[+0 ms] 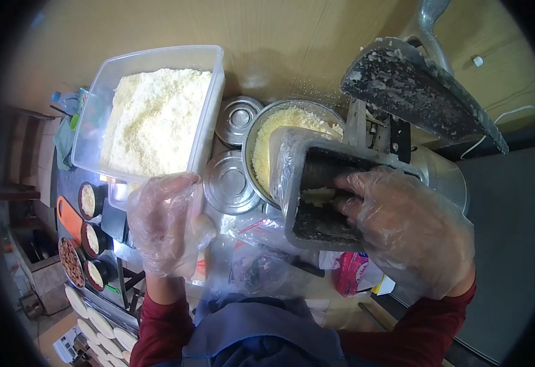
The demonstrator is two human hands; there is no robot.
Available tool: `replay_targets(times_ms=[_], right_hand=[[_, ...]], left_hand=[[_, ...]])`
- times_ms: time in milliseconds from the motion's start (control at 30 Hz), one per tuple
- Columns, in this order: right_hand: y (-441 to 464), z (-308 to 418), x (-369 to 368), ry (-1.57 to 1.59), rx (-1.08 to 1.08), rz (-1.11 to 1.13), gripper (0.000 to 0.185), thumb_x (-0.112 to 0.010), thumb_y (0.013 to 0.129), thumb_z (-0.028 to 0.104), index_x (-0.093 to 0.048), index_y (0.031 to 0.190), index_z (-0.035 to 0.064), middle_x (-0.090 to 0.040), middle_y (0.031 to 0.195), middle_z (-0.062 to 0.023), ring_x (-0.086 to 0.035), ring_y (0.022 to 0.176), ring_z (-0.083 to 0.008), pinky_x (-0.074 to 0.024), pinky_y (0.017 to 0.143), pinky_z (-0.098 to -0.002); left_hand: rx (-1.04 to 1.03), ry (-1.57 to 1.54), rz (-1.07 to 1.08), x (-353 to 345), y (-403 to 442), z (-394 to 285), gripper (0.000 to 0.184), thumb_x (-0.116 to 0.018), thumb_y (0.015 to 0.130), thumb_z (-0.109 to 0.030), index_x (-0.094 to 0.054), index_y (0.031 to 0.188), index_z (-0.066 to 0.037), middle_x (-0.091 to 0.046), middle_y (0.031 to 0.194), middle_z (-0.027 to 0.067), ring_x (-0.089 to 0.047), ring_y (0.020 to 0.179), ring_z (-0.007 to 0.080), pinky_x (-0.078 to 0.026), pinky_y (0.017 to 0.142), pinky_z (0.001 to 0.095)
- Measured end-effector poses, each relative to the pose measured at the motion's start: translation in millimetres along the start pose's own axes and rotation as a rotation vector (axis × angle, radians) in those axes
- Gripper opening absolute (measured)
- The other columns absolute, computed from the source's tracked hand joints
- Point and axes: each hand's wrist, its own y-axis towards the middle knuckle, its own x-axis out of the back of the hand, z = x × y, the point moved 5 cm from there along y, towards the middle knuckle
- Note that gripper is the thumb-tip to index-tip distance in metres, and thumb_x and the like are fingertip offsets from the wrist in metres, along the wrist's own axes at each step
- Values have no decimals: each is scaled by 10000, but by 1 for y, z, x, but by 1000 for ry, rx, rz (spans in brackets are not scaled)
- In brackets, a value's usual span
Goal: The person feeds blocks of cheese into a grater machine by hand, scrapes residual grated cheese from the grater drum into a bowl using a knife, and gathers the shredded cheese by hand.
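Note:
My left hand point(163, 226), in a clear plastic glove, is curled at the near edge of a clear plastic tub point(216, 92) holding white grated food point(157, 122). What its fingers close on is not clear. My right hand point(408, 226), also gloved, reaches into the dark metal hopper point(292, 226) of a machine. Its fingers are apart, beside a pale piece point(319, 196) inside. A clear plastic bag hangs round the hopper's left side. Under that side stands a round metal bowl point(248, 131) with yellowish grated food point(286, 119).
A raised dark metal lid point(402, 85) hangs at the upper right. Metal lids point(231, 182) lie left of the bowl. Small dark bowls point(90, 200), an orange board point(68, 215) and pale flat rounds point(99, 321) are at left. A pink packet point(350, 274) lies below the hopper.

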Motion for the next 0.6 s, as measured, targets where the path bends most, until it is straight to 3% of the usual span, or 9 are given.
replay_targets(times_ms=[467,533,600], right_hand=[[-5,-24,-14,248,57,169,348,-623,854,53,-643,1201,43,-615,1280,-113,-565,1214,-257,-450,1041,-355],[-11,-25,-13,415,-8,145,358,-618,868,53,-632,1225,37,-609,1293,-116,-556,1233,-253,-440,1058,-350],[-17,-21,-14,853,-219,-9,337,-623,865,54,-644,1201,34,-620,1272,-114,-570,1217,-253,-454,1044,-355]], left_hand=[[3,-36,7,1,-5,3,192,-563,922,2,-621,1103,32,-664,1064,155,-646,989,223,-493,911,337],[-17,-10,27,3,-4,4,194,-560,924,9,-622,1106,32,-664,1064,158,-649,984,223,-496,908,336],[-38,18,45,3,-6,5,196,-558,926,15,-622,1110,32,-665,1064,162,-651,979,224,-500,904,335]])
